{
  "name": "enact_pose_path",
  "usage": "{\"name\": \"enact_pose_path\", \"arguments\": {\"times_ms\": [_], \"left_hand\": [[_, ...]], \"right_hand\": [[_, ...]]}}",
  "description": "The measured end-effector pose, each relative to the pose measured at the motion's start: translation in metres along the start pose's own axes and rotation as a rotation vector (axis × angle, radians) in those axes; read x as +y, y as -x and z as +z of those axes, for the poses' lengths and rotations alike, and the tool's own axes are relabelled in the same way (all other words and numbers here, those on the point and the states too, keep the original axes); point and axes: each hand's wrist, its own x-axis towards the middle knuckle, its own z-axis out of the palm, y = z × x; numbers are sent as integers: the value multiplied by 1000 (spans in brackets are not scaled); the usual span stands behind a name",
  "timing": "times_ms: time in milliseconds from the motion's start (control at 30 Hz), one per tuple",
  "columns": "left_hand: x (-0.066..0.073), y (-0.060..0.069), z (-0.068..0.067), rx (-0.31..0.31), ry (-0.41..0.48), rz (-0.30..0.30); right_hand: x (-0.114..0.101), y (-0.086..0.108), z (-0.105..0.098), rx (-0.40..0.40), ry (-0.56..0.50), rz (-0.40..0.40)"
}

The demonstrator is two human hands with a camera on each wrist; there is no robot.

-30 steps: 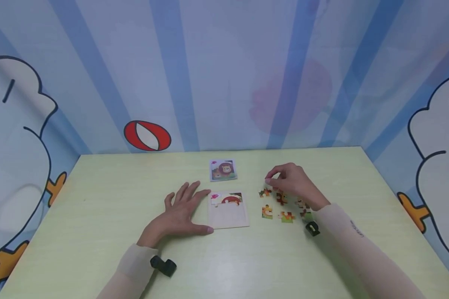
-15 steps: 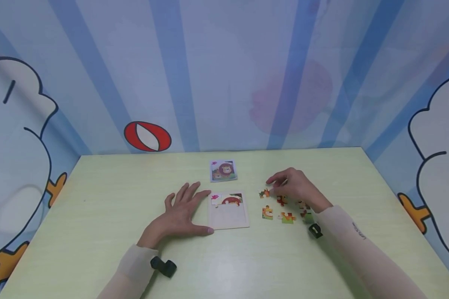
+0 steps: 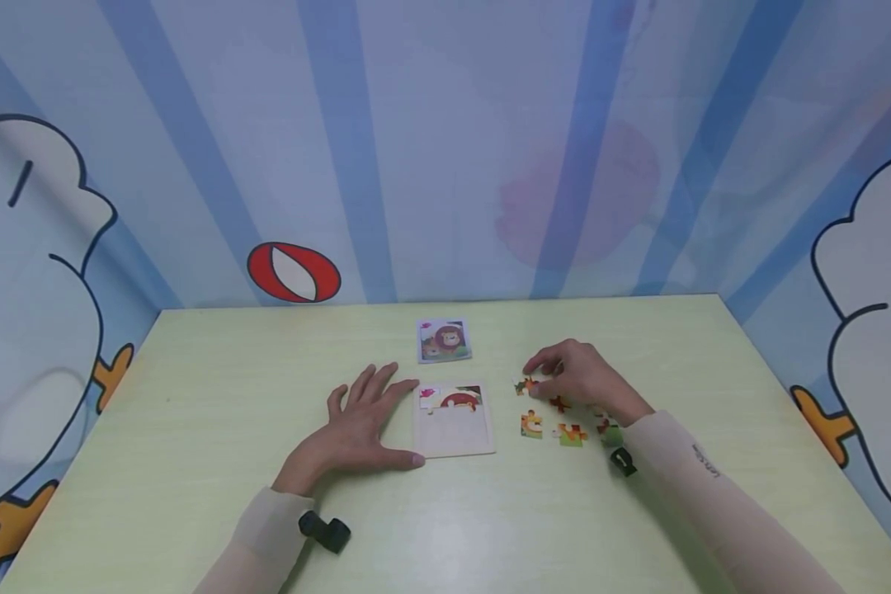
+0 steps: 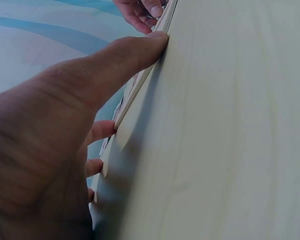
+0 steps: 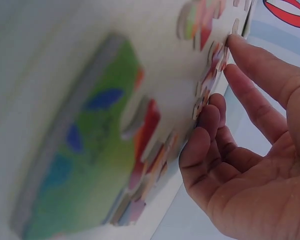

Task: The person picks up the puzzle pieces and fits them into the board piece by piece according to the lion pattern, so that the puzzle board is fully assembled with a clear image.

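Note:
In the head view, my left hand [image 3: 352,429] is spread on the table, its thumb and index fingertip at the left corners of a square puzzle tray [image 3: 453,436]. Several joined pieces fill the tray's top strip; the rest shows bare board. The left wrist view has the thumb [image 4: 135,52] against the tray's edge. To the right, my right hand [image 3: 582,381] pinches a small orange-and-green jigsaw piece [image 3: 520,387] between thumb and index finger, low at the table. In the right wrist view the other fingers [image 5: 197,150] are curled in.
Several loose jigsaw pieces [image 3: 570,435] lie beside and beneath the right hand, some partly hidden. Behind the tray lies a lion picture card [image 3: 444,341]. A printed curtain [image 3: 445,165] rises at the table's [image 3: 193,462] back edge.
My right hand has come down and slightly left, from above the upper loose pieces onto one of them, thumb and index now at its sides. The left hand and tray stay put.

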Motion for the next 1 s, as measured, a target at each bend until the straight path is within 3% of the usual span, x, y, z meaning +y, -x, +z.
{"name": "enact_pose_path", "arguments": {"times_ms": [367,1000], "left_hand": [[1,0,0,1,0,3],[0,1,1,2,-2,1]], "right_hand": [[-1,0,3,28,-2,2],[-6,3,5,66,-125,-7]]}}
